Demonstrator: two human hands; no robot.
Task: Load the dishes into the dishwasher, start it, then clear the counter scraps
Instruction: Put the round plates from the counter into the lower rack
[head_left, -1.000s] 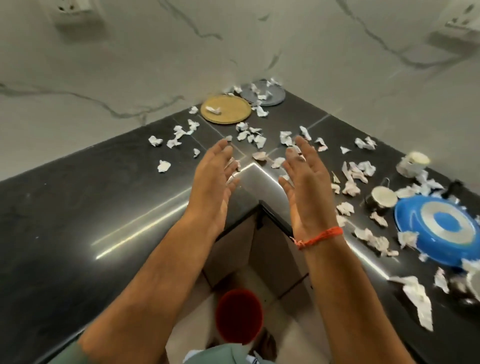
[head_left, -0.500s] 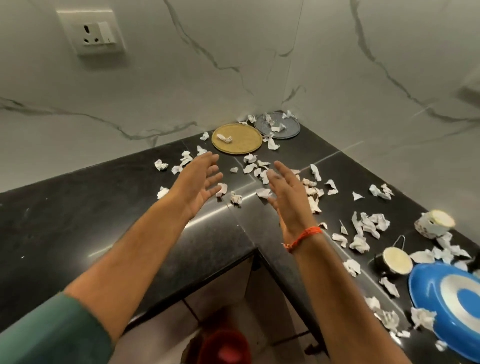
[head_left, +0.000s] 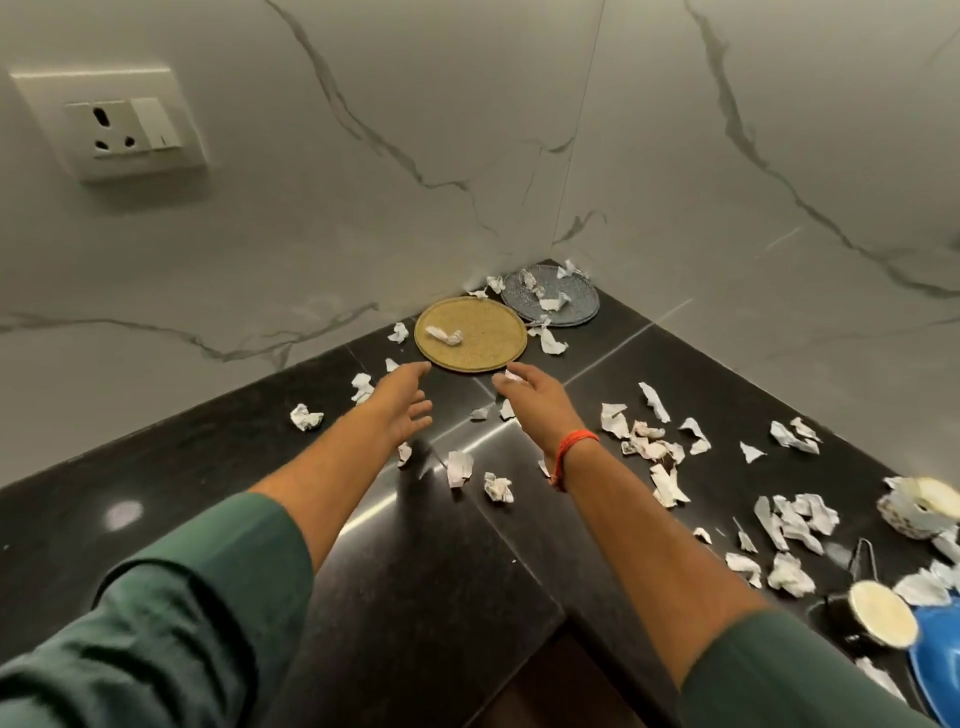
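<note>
Both arms out over the black polished stone counter (head_left: 171, 467) toward its inner corner. Left hand (head_left: 400, 400) with fingers straight and spread, holding nothing, fingertips just short of the round golden textured plate (head_left: 480, 332). Right hand (head_left: 535, 397) likewise flat and loose, gripping nothing, fingertips at the plate's near rim. On that plate, one crumpled white paper scrap (head_left: 444, 335). Behind it, against the marble wall, a round grey speckled plate (head_left: 571, 306) carrying several scraps. Far right: a white patterned cup (head_left: 919, 512) tipped on its side, a dark cup with cream inside (head_left: 878, 613), and a blue plastic plate (head_left: 935, 670) at the edge. Torn white paper scraps (head_left: 795, 525) scattered across the counter.
</note>
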